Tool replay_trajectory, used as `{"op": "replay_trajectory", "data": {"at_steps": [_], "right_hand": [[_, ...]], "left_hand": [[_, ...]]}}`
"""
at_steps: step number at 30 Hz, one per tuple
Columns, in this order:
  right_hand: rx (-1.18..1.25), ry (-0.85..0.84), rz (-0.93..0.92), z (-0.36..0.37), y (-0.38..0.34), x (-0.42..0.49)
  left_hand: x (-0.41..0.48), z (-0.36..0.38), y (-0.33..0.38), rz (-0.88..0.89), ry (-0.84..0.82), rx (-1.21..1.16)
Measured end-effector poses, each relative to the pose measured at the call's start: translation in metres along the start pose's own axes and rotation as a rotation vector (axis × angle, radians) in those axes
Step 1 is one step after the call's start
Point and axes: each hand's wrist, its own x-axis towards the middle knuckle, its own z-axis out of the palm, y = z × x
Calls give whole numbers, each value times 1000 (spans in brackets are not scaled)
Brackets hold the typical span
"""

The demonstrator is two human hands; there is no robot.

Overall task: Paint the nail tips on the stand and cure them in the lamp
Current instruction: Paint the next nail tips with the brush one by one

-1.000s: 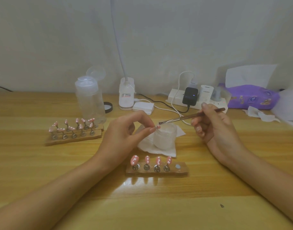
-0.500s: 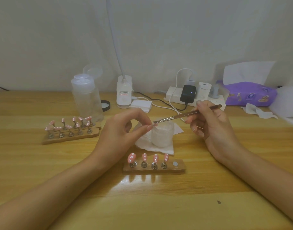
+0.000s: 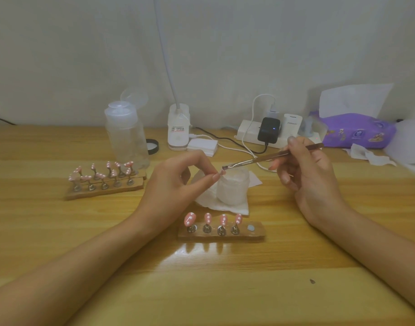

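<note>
My left hand (image 3: 178, 182) pinches a small pink nail tip (image 3: 222, 172) between thumb and forefinger, above a frosted white jar (image 3: 233, 188). In my right hand (image 3: 305, 175) is a thin brush (image 3: 272, 157), gripped near its rear end; its bristles touch the pinched nail tip. In front of me lies a small wooden stand (image 3: 221, 234) with several pink dotted nail tips and one bare magnet at its right end. A second wooden stand (image 3: 103, 184) full of pink tips sits to the left. The white lamp base (image 3: 178, 128) stands at the back.
The jar sits on a white tissue (image 3: 225, 205). At the back are a clear plastic bottle (image 3: 126, 140), a black lid (image 3: 152, 146), a white power strip (image 3: 248, 134) with chargers and cables, and a purple tissue pack (image 3: 357, 130) with loose tissues to the right.
The brush tip has closed the small gap and now meets the nail tip in my left hand. Both hands stay in nearly the same place.
</note>
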Motion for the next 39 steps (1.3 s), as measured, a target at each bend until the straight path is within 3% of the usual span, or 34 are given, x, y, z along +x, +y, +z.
{"op": "replay_trajectory", "data": {"at_steps": [22, 26, 30, 35, 39], "right_hand": [[-71, 40, -11, -3, 2, 0], [-16, -42, -49, -1, 3, 0], [-66, 16, -11, -4, 5, 2], [94, 39, -36, -3, -1, 0], [124, -79, -105, -3, -11, -2]], "left_hand": [[1, 0, -1, -30, -4, -24], [1, 0, -1, -16, -5, -13], [1, 0, 0, -7, -7, -12], [2, 0, 2, -21, -14, -38], [3, -3, 2, -88, 18, -195]]}}
